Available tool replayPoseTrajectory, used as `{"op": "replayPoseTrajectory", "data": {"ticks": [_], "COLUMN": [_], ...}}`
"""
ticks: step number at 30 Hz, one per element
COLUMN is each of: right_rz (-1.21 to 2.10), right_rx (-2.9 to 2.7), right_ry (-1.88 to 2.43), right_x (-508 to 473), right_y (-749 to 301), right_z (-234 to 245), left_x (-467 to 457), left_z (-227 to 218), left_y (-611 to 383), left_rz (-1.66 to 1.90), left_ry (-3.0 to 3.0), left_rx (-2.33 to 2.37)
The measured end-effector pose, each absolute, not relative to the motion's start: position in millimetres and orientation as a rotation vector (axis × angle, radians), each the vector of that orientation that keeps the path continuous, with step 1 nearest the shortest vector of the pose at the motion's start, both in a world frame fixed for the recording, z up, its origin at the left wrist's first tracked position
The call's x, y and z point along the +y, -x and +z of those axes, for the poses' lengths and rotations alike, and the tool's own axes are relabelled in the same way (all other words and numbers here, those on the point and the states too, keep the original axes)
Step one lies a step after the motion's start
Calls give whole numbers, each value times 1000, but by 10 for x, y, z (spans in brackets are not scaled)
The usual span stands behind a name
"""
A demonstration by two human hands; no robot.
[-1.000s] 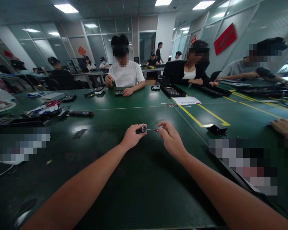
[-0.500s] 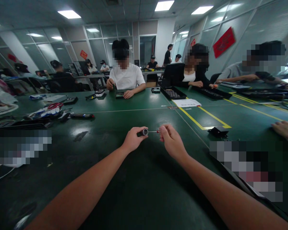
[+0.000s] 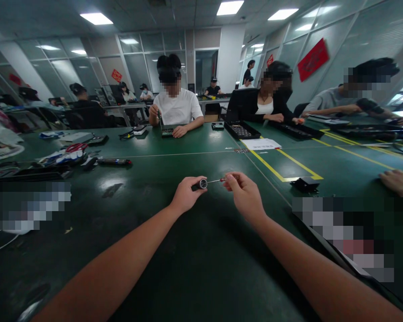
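My left hand (image 3: pixel 187 194) is closed around a small dark cylindrical part (image 3: pixel 203 184), whose round metal-rimmed end faces me. Fingers of my right hand (image 3: pixel 244 191) pinch the handle of a thin screwdriver (image 3: pixel 215 180). Its shaft points left, and the tip meets the cylinder's rim or lies just beside it; I cannot tell which. Both hands are held above the green table (image 3: pixel 188 259), in front of me. The inside of the cylindrical part is too small to make out.
A dark pen-like tool (image 3: pixel 115 162) and a heap of cables and tools (image 3: pixel 67 154) lie left. Toward the right are a small black part (image 3: pixel 305 184), a white paper (image 3: pixel 261 144) and a black parts tray (image 3: pixel 242 130). Another person's hand (image 3: pixel 399 181) rests at the right edge.
My right hand has turned slightly, its fingers shifting on the handle, so the screwdriver shaft slants a little more. My left hand and the cylindrical part stay nearly still.
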State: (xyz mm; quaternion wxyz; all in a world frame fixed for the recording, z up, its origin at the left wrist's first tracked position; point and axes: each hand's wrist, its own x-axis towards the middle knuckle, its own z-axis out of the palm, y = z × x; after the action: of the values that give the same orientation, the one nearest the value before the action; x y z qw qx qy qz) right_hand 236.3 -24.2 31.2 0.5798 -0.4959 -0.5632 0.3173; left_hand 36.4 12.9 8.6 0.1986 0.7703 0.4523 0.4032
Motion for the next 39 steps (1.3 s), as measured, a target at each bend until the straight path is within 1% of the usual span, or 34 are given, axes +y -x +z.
{"op": "replayPoseTrajectory", "data": {"ticks": [1, 4, 5, 11, 17, 33, 39], "right_rz": [774, 1023, 1041, 951, 904, 787, 739], "right_rx": [-1257, -1028, -968, -949, -1050, -1258, -1225], "right_ry": [1166, 1212, 1232, 1178, 1119, 1159, 1195], "right_x": [-214, -116, -87, -71, -138, -189, -219], "right_y": [-2373, -2417, -2433, -2425, -2342, -2355, -2347], "right_z": [293, 217, 196, 190, 217, 239, 259], "left_x": [120, 110, 112, 146, 138, 96, 114], "left_z": [100, 128, 129, 75, 60, 99, 70], "left_y": [-366, -370, -369, -355, -359, -372, -367], "left_rz": [1117, 1076, 1063, 1031, 1036, 996, 987], "left_ry": [-2219, -2368, -2377, -2317, -2332, -2326, -2314], "left_rx": [1240, 1227, 1255, 1396, 1366, 1374, 1382]}}
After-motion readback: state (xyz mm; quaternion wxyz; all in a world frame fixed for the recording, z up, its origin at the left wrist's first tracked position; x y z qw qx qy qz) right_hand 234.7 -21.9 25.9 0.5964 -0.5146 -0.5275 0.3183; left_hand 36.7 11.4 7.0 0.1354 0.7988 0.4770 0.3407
